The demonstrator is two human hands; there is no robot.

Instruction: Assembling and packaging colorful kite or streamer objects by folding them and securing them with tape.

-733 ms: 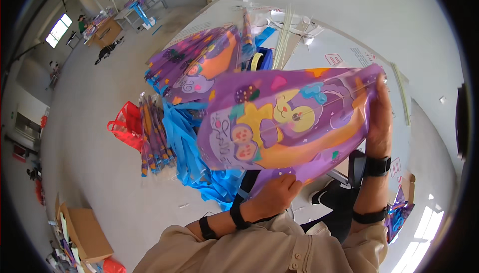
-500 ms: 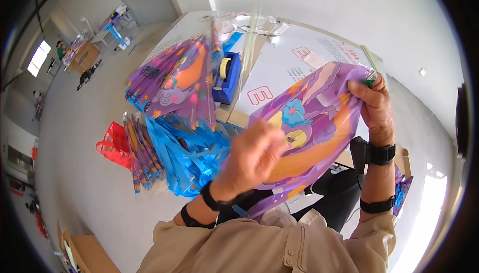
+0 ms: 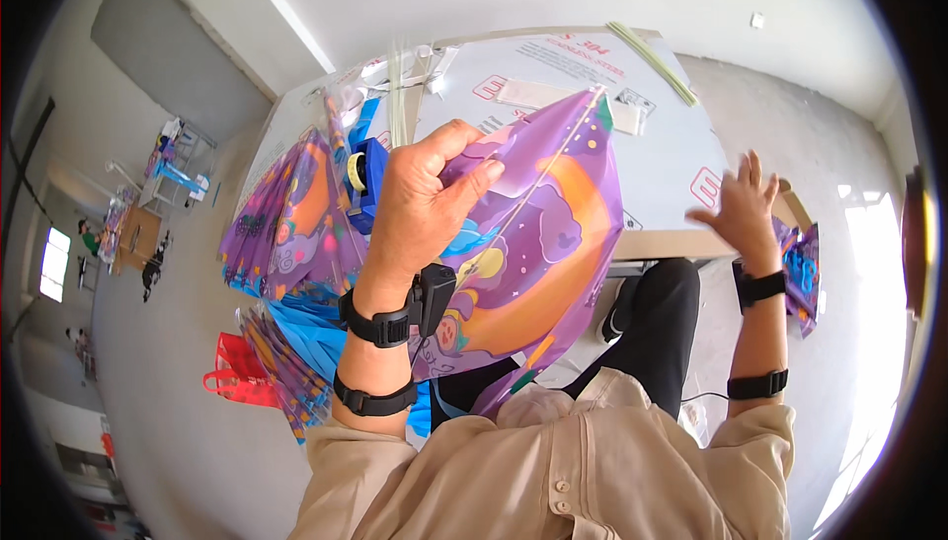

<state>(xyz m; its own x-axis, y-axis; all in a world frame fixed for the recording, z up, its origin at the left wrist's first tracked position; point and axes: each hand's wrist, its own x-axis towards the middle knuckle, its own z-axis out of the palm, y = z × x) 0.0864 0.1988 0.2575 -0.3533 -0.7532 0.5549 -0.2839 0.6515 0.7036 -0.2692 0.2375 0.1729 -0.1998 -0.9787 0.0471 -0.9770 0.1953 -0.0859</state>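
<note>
A purple kite (image 3: 553,234), printed with an orange crescent and cartoon shapes, slopes from the table down to my lap. A thin pale rod runs along it to its pointed far tip. My left hand (image 3: 430,185) is closed, thumb and fingers curled at the kite's left edge; the fingertips partly hide the grip. Off to the right, my right hand (image 3: 746,209) is open in the air with fingers spread, apart from the kite and holding nothing. Beyond my left hand stands a blue tape dispenser (image 3: 370,185) with a yellowish roll.
More purple kites (image 3: 281,214) lie fanned on the table's left. Blue strips (image 3: 311,328) hang below, near a red bag (image 3: 237,367). Thin pale rods (image 3: 652,61) lie at the table's far right. An open carton (image 3: 790,204) with printed packs stands right of my right hand.
My right hand has let go of the kite's far tip and moved right, opening. My left hand has moved up to the kite's left edge. The view has turned rightward.
</note>
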